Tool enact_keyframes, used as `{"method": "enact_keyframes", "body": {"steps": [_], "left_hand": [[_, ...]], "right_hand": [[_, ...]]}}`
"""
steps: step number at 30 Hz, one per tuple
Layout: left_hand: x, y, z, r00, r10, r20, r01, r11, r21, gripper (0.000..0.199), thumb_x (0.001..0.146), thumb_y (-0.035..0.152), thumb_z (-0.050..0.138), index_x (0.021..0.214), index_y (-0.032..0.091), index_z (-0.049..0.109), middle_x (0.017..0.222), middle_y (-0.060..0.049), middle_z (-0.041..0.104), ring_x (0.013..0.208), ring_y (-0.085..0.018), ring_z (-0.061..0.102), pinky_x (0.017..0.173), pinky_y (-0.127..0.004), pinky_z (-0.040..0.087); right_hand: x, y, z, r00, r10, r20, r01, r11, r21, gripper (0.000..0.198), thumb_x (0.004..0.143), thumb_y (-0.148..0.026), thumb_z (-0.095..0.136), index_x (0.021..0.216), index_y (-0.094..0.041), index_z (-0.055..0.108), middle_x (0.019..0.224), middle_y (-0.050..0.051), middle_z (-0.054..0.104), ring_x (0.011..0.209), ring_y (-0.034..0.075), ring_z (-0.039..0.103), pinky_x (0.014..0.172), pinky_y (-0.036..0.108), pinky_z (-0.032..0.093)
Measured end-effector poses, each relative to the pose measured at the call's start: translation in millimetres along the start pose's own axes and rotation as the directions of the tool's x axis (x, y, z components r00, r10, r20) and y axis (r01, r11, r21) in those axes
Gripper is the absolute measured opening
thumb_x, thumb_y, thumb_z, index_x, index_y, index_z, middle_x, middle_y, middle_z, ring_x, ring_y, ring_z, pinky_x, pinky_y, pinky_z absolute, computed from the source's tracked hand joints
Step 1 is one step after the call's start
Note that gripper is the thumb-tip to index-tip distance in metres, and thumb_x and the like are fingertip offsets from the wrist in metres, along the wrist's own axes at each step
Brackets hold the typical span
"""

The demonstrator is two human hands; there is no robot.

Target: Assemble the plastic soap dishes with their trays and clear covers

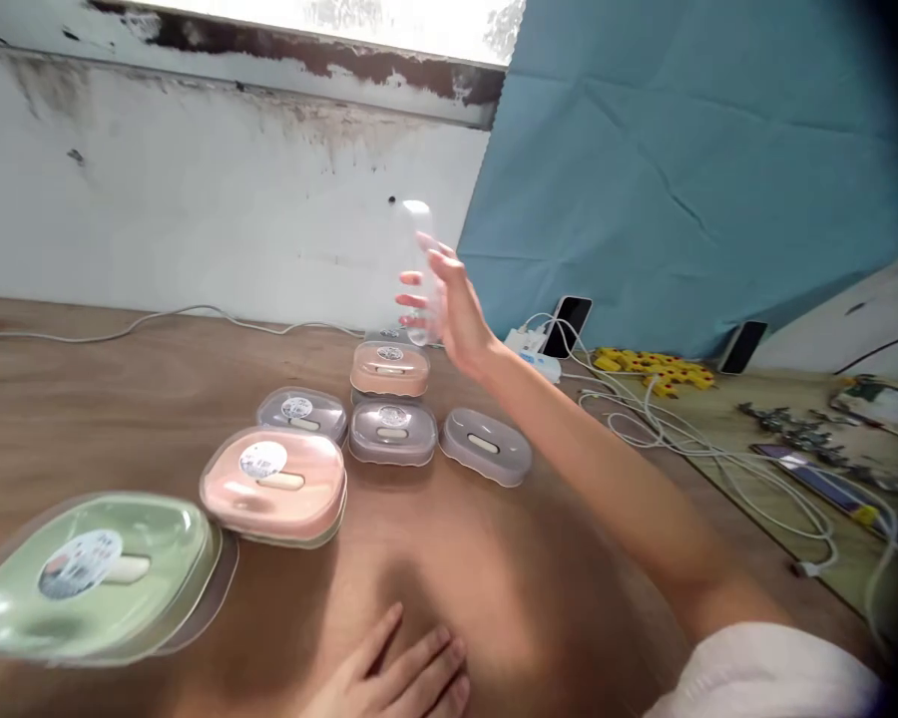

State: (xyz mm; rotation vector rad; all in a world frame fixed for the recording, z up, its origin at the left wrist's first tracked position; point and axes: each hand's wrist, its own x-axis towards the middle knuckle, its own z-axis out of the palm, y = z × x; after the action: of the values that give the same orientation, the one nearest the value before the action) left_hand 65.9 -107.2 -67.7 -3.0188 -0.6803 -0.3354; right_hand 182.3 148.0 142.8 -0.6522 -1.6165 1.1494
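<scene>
My right hand (449, 304) is raised above the far end of the wooden table (120, 399), gripping a clear plastic lid (417, 261) held upright on its edge. Just below it sits a small peach lidded box (389, 369) stacked at the back of the row. My left hand (396, 678) rests flat on the table near the front edge, fingers apart, holding nothing. In front lie a grey box (393, 431), another grey box (301, 412), a loose clear lid (486, 446), a larger pink box (275, 486) and a big green box (90, 573).
White cables (688, 429) trail across the right side, by a white power strip (531, 357) and two phones (573, 321) leaning on a blue sheet (680, 150). Yellow pieces (655, 367) and small parts lie further right. A white wall runs behind.
</scene>
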Motion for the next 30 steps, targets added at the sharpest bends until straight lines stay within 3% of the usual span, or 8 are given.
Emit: {"method": "enact_keyframes", "body": {"steps": [3, 7, 10, 13, 16, 19, 27, 30], "left_hand": [[-1.1, 2.6, -16.0, 1.000, -0.005, 0.009, 0.005, 0.999, 0.038, 0.050, 0.095, 0.015, 0.037, 0.143, 0.009, 0.025, 0.150, -0.010, 0.030, 0.139, -0.023, 0.025, 0.115, -0.046, 0.018], [1.6, 12.7, -49.8, 0.964, -0.100, 0.248, 0.121, 0.990, -0.072, 0.084, 0.074, 0.005, 0.050, 0.147, 0.010, 0.009, 0.155, -0.008, 0.011, 0.142, -0.024, 0.011, 0.115, -0.051, 0.014], [4.4, 21.5, -61.0, 0.932, -0.167, 0.323, 0.196, 0.979, -0.058, 0.096, 0.062, -0.002, 0.047, 0.147, 0.015, 0.007, 0.155, -0.005, 0.006, 0.143, -0.022, 0.006, 0.114, -0.052, 0.014], [5.3, 28.0, -58.5, 0.907, -0.286, 0.309, 0.301, 0.954, -0.002, 0.104, 0.054, -0.006, 0.045, 0.147, 0.019, 0.007, 0.156, -0.004, 0.006, 0.143, -0.021, 0.008, 0.114, -0.051, 0.016], [5.8, 30.2, -52.6, 0.884, -0.371, 0.284, 0.376, 0.926, 0.037, 0.106, 0.052, -0.007, 0.043, 0.147, 0.023, 0.010, 0.155, -0.003, 0.008, 0.142, -0.023, 0.010, 0.113, -0.052, 0.019], [6.1, 29.7, -49.9, 0.884, -0.375, 0.279, 0.378, 0.925, 0.046, 0.101, 0.056, -0.007, 0.042, 0.147, 0.025, 0.012, 0.155, -0.003, 0.010, 0.142, -0.025, 0.012, 0.111, -0.055, 0.022], [3.9, 31.9, -52.9, 0.889, -0.375, 0.264, 0.369, 0.927, 0.074, 0.104, 0.054, -0.009, 0.041, 0.147, 0.025, 0.010, 0.155, -0.003, 0.009, 0.142, -0.024, 0.010, 0.111, -0.055, 0.023], [4.1, 32.2, -53.4, 0.883, -0.384, 0.269, 0.376, 0.923, 0.083, 0.104, 0.054, -0.010, 0.038, 0.147, 0.025, 0.009, 0.155, -0.002, 0.009, 0.142, -0.023, 0.010, 0.111, -0.055, 0.023]], "right_hand": [[-63.6, -3.7, -15.5, 0.990, 0.075, -0.123, -0.051, 0.980, 0.190, 0.066, 0.078, -0.062, 0.042, 0.134, -0.029, 0.033, 0.107, 0.003, 0.052, 0.091, 0.019, 0.058, 0.084, 0.042, 0.049], [-130.8, 9.7, -23.6, 0.962, 0.147, -0.229, -0.065, 0.941, 0.333, 0.065, 0.073, -0.063, 0.046, 0.130, -0.032, 0.040, 0.107, 0.002, 0.056, 0.093, 0.020, 0.060, 0.082, 0.039, 0.051], [-160.7, 20.2, -23.6, 0.934, 0.161, -0.319, -0.025, 0.919, 0.392, 0.062, 0.070, -0.063, 0.050, 0.125, -0.033, 0.045, 0.105, 0.002, 0.059, 0.092, 0.020, 0.061, 0.080, 0.038, 0.052], [-172.4, 22.9, -23.3, 0.925, 0.162, -0.344, 0.013, 0.890, 0.457, 0.062, 0.069, -0.064, 0.051, 0.122, -0.032, 0.047, 0.103, 0.002, 0.062, 0.090, 0.023, 0.062, 0.079, 0.041, 0.052], [-176.9, 19.4, -27.3, 0.938, 0.200, -0.284, -0.012, 0.836, 0.548, 0.061, 0.070, -0.065, 0.048, 0.122, -0.032, 0.047, 0.104, 0.004, 0.065, 0.093, 0.026, 0.063, 0.080, 0.047, 0.050], [-183.9, 20.5, -33.6, 0.941, 0.205, -0.270, -0.007, 0.807, 0.590, 0.060, 0.073, -0.065, 0.044, 0.123, -0.032, 0.047, 0.105, 0.005, 0.066, 0.095, 0.027, 0.063, 0.083, 0.048, 0.049], [-193.5, 51.1, -34.1, 0.913, 0.267, -0.307, -0.071, 0.847, 0.526, 0.063, 0.073, -0.064, 0.044, 0.125, -0.030, 0.046, 0.101, 0.005, 0.067, 0.088, 0.026, 0.065, 0.076, 0.047, 0.051], [-187.6, 46.3, -48.4, 0.896, 0.226, -0.383, 0.034, 0.825, 0.564, 0.060, 0.070, -0.064, 0.044, 0.120, -0.030, 0.047, 0.098, 0.005, 0.067, 0.087, 0.026, 0.065, 0.075, 0.045, 0.052]]}}
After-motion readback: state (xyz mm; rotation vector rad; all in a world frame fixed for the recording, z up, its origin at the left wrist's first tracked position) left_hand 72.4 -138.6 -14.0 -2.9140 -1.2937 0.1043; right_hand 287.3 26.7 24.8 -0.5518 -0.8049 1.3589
